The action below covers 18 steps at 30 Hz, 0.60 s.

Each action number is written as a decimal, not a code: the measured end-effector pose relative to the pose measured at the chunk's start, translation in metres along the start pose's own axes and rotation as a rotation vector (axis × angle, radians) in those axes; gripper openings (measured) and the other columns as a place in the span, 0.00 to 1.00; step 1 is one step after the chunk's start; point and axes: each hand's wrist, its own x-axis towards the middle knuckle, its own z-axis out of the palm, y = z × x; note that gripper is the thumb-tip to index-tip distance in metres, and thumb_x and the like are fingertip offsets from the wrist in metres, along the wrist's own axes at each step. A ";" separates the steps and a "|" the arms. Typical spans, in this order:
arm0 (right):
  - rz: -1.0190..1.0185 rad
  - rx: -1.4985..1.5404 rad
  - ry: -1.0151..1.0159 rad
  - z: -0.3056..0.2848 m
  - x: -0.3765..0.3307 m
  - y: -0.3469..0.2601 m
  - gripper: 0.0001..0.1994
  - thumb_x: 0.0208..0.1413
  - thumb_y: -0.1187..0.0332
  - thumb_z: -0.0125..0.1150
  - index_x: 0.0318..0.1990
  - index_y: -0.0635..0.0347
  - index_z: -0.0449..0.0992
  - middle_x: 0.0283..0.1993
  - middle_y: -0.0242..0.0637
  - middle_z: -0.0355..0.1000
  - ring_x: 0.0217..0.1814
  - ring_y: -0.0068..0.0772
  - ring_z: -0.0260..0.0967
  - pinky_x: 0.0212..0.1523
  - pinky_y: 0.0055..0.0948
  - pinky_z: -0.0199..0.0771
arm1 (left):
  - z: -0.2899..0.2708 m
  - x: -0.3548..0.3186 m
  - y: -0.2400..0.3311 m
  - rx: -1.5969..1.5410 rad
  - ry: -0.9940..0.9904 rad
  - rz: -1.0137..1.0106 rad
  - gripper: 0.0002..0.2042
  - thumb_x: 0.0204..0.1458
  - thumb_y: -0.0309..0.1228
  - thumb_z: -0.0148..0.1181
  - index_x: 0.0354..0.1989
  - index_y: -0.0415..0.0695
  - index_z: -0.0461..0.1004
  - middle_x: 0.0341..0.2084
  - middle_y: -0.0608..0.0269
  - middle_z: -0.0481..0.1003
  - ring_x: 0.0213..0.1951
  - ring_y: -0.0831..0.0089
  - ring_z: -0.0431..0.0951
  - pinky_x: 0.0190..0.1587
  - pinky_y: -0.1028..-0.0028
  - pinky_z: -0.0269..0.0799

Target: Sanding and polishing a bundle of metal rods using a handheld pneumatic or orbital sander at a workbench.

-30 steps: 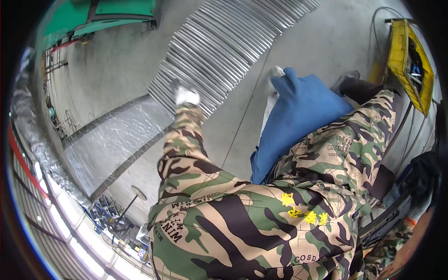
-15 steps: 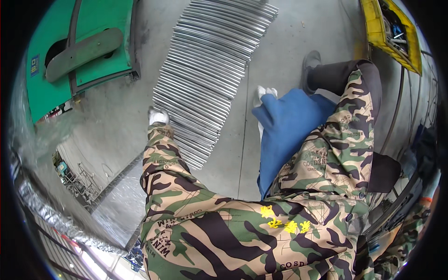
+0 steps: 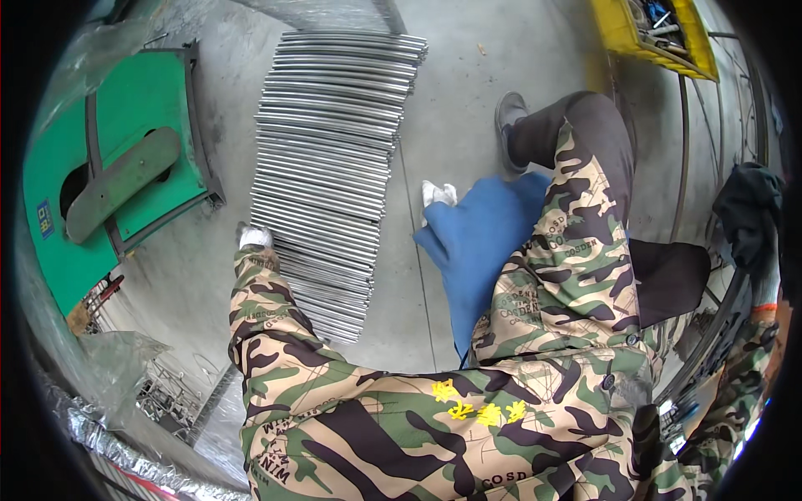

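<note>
A long row of thin grey metal rods (image 3: 334,159) lies side by side on the concrete floor. My left hand (image 3: 253,238), in a white glove below a camouflage sleeve, rests at the left ends of the rods near the row's near part. My right hand (image 3: 439,194), also white-gloved and mostly hidden behind a blue sleeve cover (image 3: 480,246), sits just right of the row, close to the floor. I cannot make out whether either hand grips a rod.
A green metal machine frame (image 3: 117,175) stands to the left. A yellow tray of tools (image 3: 660,33) is at the top right. My bent leg and grey shoe (image 3: 510,113) lie right of the rods. Crinkled foil and wire parts (image 3: 159,392) fill the lower left.
The view has swung, so the rods now run up the middle. My left hand has shifted from on top of the rods to their left ends. My right hand stays beside the row.
</note>
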 end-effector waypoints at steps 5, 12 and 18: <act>-0.123 -0.083 0.146 -0.028 -0.005 0.004 0.24 0.76 0.60 0.55 0.69 0.69 0.73 0.66 0.50 0.76 0.58 0.51 0.79 0.56 0.47 0.82 | -0.032 -0.041 0.126 -0.272 0.173 0.080 0.43 0.67 0.49 0.59 0.78 0.27 0.52 0.75 0.32 0.63 0.76 0.43 0.65 0.80 0.58 0.56; -0.276 -0.077 0.308 -0.054 -0.001 0.044 0.24 0.74 0.58 0.61 0.64 0.71 0.77 0.60 0.43 0.79 0.47 0.40 0.81 0.44 0.40 0.81 | -0.048 -0.118 0.303 -0.487 0.608 1.058 0.39 0.60 0.42 0.66 0.76 0.35 0.60 0.70 0.33 0.67 0.70 0.36 0.69 0.77 0.51 0.61; -0.208 0.111 0.425 -0.050 -0.047 0.074 0.22 0.79 0.64 0.53 0.72 0.69 0.73 0.71 0.39 0.75 0.57 0.34 0.82 0.47 0.34 0.83 | -0.080 -0.177 0.405 -0.446 -0.273 1.068 0.33 0.64 0.47 0.58 0.72 0.35 0.70 0.64 0.34 0.76 0.67 0.42 0.76 0.71 0.56 0.69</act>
